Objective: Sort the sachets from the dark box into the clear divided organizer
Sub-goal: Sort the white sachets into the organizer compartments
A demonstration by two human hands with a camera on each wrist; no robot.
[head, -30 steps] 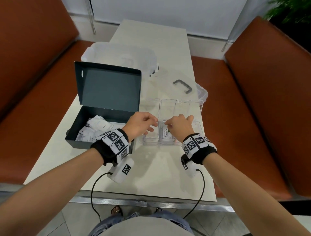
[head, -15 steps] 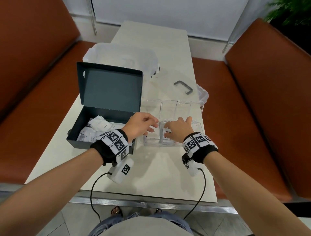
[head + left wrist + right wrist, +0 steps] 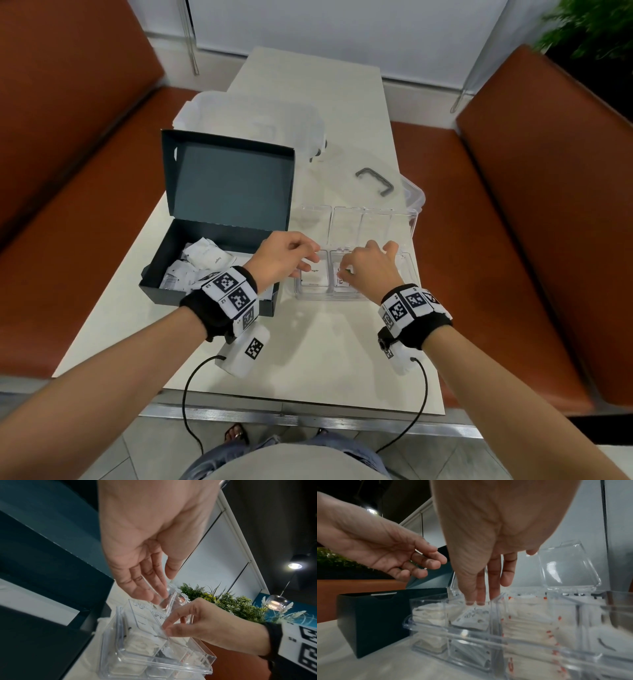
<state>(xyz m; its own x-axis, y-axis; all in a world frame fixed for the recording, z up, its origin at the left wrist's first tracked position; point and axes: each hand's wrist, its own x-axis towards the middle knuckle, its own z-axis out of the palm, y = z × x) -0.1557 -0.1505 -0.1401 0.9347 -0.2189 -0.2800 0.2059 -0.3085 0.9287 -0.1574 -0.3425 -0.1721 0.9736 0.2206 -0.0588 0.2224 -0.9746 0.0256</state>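
The dark box (image 3: 164, 274) stands open at the table's left, with several white sachets (image 3: 202, 260) inside. To its right is the clear divided organizer (image 3: 409, 274), its lid flaps (image 3: 346, 222) raised. My right hand (image 3: 346, 270) reaches down with straight fingers (image 3: 479, 591) into the second compartment from the left, fingertips on a printed sachet (image 3: 471, 616). My left hand (image 3: 308, 263) hovers over the leftmost compartment, fingers relaxed and holding nothing; a sugar sachet (image 3: 313, 274) lies below it. In the right wrist view, several compartments hold stacked sachets (image 3: 530, 619).
A large translucent tub (image 3: 246, 116) sits behind the dark box. A clear lid with a grey handle (image 3: 375, 180) lies behind the organizer. Brown benches (image 3: 513, 240) flank the table. The table's front edge (image 3: 291, 401) is near my wrists.
My right hand has straightened its fingers and pushed the printed sachet down into the second compartment. The left hand has stayed almost still over the leftmost compartment.
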